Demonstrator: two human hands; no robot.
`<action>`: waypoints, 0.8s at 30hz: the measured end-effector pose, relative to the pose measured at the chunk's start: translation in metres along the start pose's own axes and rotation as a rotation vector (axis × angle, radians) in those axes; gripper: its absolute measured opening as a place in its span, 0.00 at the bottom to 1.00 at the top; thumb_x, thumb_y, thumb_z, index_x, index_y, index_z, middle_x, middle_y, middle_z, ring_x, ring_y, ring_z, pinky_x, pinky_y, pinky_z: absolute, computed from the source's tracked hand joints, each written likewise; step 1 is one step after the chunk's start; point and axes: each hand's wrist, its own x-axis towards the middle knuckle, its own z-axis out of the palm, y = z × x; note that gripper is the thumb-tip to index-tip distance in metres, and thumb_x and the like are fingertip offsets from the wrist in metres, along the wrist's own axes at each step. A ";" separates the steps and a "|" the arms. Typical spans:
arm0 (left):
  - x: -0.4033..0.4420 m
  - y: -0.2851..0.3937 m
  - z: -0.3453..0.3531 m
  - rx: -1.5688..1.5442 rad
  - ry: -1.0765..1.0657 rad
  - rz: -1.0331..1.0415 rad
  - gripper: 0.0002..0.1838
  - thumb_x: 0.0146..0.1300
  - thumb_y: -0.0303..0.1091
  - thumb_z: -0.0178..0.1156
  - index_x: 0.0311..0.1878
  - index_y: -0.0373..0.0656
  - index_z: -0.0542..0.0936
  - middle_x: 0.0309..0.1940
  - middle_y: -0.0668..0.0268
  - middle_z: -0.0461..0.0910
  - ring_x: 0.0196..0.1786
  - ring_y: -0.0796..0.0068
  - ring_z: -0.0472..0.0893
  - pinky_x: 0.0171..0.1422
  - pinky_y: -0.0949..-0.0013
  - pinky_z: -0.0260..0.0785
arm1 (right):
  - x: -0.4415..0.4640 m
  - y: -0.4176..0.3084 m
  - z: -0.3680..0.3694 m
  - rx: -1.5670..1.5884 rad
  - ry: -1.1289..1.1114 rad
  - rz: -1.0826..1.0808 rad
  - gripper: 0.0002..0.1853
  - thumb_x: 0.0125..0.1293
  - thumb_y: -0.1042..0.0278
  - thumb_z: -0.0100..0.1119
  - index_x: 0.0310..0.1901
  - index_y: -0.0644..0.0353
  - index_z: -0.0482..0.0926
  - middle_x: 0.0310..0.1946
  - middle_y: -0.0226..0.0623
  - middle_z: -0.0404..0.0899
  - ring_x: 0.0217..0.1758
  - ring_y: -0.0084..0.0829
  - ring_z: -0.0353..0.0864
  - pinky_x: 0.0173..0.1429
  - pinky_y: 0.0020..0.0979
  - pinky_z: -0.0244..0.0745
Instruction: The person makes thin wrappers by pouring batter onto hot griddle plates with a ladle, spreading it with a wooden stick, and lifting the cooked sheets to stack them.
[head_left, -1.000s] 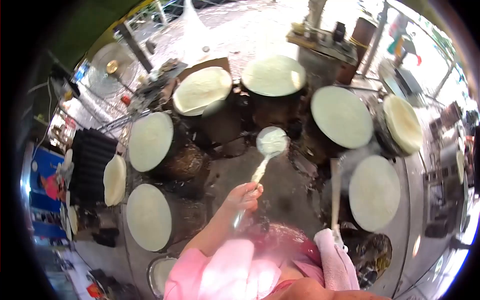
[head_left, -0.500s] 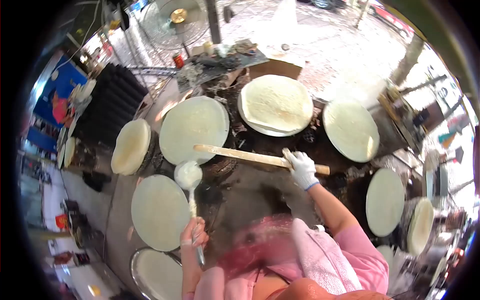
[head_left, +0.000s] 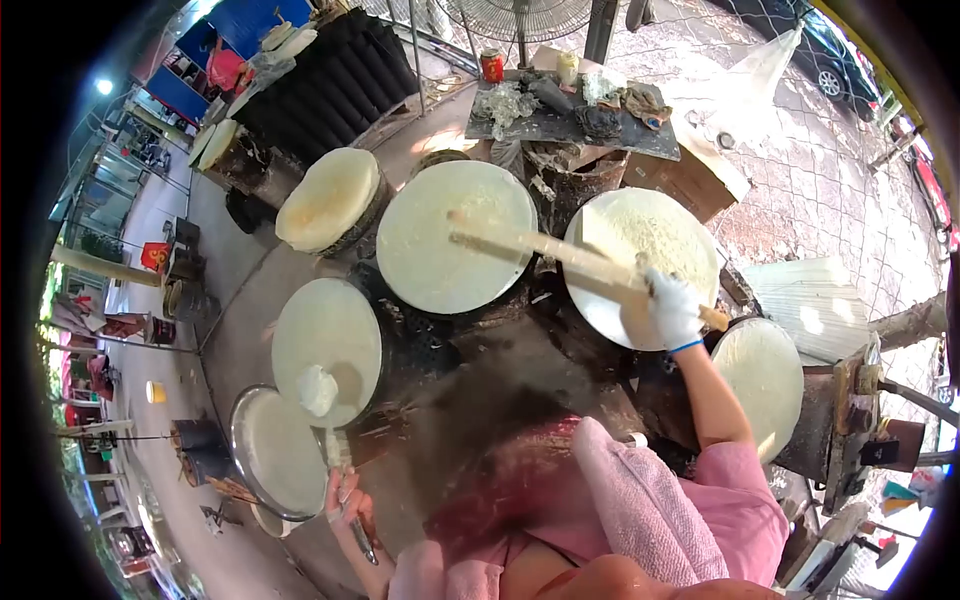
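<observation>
My left hand (head_left: 352,508) is closed around the handle of a ladle (head_left: 318,391) coated in pale batter. The ladle's bowl hangs over the near edge of a round pale sheet on the left griddle (head_left: 325,325) and casts a shadow there. In a white glove with a blue cuff, my right hand (head_left: 674,312) grips a long flat wooden stick (head_left: 575,259). Its far end, slightly blurred, is over the pale sheet on the middle griddle (head_left: 455,240); the rest crosses above the right-hand griddle (head_left: 655,225), where a flatbread lies partly in shadow.
Pale batter fills a metal-rimmed basin (head_left: 238,420) at lower left. A browned stack of flatbreads (head_left: 328,200) is at upper left; another pale round (head_left: 757,385) lies to the right. Behind the griddles are a cluttered board (head_left: 640,138), a red can (head_left: 491,65) and a fan (head_left: 520,15).
The view has turned left. The ladle has moved from between two griddles to over the left one. My right hand has carried the stick across the middle and right-hand griddles.
</observation>
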 end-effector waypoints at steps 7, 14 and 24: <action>-0.003 -0.014 0.029 0.296 0.340 0.381 0.19 0.80 0.41 0.39 0.57 0.32 0.68 0.25 0.72 0.68 0.11 0.84 0.63 0.21 0.75 0.55 | 0.110 0.015 -0.135 0.091 0.096 -0.060 0.21 0.61 0.66 0.62 0.57 0.39 0.80 0.37 0.46 0.84 0.40 0.48 0.84 0.44 0.46 0.78; 0.010 0.063 -0.041 -0.066 0.070 0.252 0.14 0.78 0.36 0.46 0.52 0.31 0.68 0.23 0.70 0.67 0.10 0.85 0.61 0.12 0.80 0.49 | 0.193 -0.165 -0.194 -0.233 -0.015 -0.248 0.18 0.58 0.65 0.61 0.52 0.44 0.83 0.40 0.45 0.85 0.44 0.48 0.84 0.49 0.46 0.78; -0.006 0.151 -0.104 -0.073 0.112 0.381 0.15 0.75 0.39 0.51 0.48 0.34 0.74 0.21 0.75 0.64 0.12 0.88 0.58 0.17 0.81 0.52 | 0.240 -0.555 -0.174 0.127 -0.064 -0.548 0.20 0.63 0.54 0.59 0.53 0.54 0.83 0.38 0.51 0.84 0.40 0.50 0.84 0.45 0.44 0.79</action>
